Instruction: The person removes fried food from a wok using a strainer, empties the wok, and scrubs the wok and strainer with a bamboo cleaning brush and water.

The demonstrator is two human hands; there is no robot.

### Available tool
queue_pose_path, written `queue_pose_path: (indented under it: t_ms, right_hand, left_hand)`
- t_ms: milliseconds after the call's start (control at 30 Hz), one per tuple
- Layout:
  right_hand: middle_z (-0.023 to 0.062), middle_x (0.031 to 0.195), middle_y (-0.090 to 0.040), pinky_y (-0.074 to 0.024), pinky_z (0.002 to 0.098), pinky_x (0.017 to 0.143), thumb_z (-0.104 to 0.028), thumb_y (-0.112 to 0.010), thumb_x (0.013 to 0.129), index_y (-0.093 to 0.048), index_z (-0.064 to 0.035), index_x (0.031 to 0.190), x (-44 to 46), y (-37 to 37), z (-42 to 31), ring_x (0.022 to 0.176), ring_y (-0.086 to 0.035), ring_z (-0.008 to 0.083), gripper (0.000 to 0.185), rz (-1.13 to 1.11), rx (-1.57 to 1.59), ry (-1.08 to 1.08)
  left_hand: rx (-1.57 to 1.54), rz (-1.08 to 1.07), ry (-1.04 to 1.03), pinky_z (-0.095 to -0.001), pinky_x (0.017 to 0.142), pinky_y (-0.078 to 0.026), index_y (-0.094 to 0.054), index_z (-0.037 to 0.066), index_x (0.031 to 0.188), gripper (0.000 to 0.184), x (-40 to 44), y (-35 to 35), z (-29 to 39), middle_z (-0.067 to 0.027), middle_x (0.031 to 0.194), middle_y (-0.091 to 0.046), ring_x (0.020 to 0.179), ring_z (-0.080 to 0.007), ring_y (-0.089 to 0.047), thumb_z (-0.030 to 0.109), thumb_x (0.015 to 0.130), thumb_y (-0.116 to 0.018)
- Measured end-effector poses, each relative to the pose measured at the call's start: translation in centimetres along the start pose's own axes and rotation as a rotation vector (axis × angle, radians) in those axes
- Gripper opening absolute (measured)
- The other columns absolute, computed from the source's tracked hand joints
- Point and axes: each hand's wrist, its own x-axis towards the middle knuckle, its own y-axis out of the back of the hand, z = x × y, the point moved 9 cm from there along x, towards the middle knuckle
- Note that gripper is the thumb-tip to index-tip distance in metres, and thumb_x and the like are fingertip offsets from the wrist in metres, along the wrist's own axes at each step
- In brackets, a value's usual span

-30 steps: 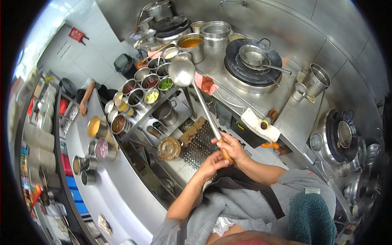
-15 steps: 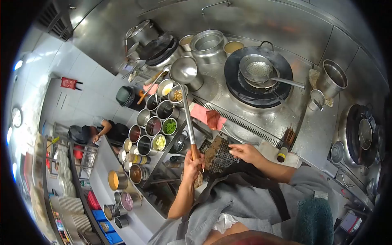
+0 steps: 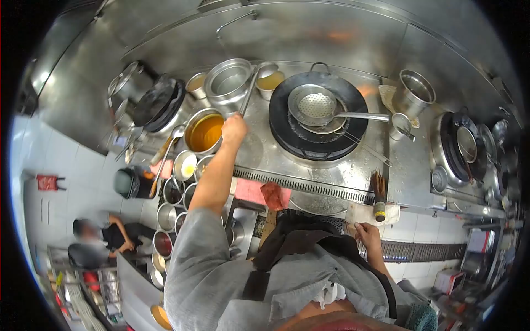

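Observation:
My left hand (image 3: 234,128) is closed round the handle of a long metal ladle (image 3: 248,95), arm stretched forward over the stove. The ladle's bowl is at the rim of a pot of yellowish liquid (image 3: 270,83), covering part of it. Just left of the hand stands a pot of orange-brown oil (image 3: 206,132). My right hand (image 3: 368,234) hangs low beside the stove's front edge, close to a pale ledge (image 3: 359,214); it seems to hold nothing, its fingers loosely bent. A perforated strainer (image 3: 316,105) rests over a black wok (image 3: 287,135).
A bamboo brush (image 3: 379,193) lies at the front ledge. Several seasoning tins, one a red-filled tin (image 3: 163,243), stand at left. A large metal pot (image 3: 227,80) is at the back, a tall pot (image 3: 417,88) at right. A co-worker (image 3: 110,237) is at far left.
My left hand has carried the ladle forward, its bowl leaving the oil pot for the yellowish liquid behind. My right hand has dropped down and right. The view has turned.

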Motion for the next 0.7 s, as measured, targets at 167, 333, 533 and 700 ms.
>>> queue_pose_path:
  t_ms: [167,333,533,700]
  right_hand:
    - [0.0117,0.057,-0.062,-0.0474,0.0305,0.052,-0.041,-0.061,0.085,-0.067,0.0037,0.093,-4.3,-2.5,1.9,0.053,-0.062,0.0177,0.046,0.214,-0.161,-0.152]
    - [0.0133,0.057,-0.062,-0.0465,0.0316,0.045,-0.036,-0.061,0.086,-0.066,0.0070,0.087,-10.0,-3.7,8.7,0.048,-0.061,0.0185,0.044,0.369,-0.069,-0.368]
    - [0.0146,0.056,-0.060,-0.0421,0.0317,0.034,-0.030,-0.061,0.087,-0.061,0.0077,0.078,-17.6,-6.9,14.6,0.041,-0.057,0.0188,0.038,0.305,-0.040,-0.755]
    - [0.0135,0.056,-0.060,-0.0425,0.0319,0.036,-0.029,-0.062,0.087,-0.062,0.0074,0.077,-16.0,-8.3,14.7,0.040,-0.057,0.0181,0.038,0.311,-0.063,-0.658]
  left_hand:
    - [0.105,-0.070,-0.113,-0.0411,0.085,-0.051,-0.060,0.002,0.106,0.030,6.9,-2.3,0.6,-0.0180,0.104,-0.065,0.099,-0.0331,-0.063,0.018,0.085,-0.046]
    - [-0.026,-0.092,-0.022,-0.0426,0.086,-0.050,-0.060,0.004,0.107,0.031,7.9,-1.8,-5.3,-0.0208,0.106,-0.063,0.102,-0.0355,-0.061,0.018,0.080,-0.054]
    - [-0.067,-0.027,0.135,-0.0424,0.089,-0.049,-0.061,0.002,0.109,0.034,10.8,4.0,-11.6,-0.0213,0.112,-0.061,0.105,-0.0354,-0.059,0.019,0.080,-0.053]
    - [-0.001,-0.130,0.202,-0.0385,0.094,-0.046,-0.059,0.003,0.117,0.039,15.3,2.7,-14.1,-0.0192,0.123,-0.056,0.113,-0.0327,-0.055,0.020,0.083,-0.051]
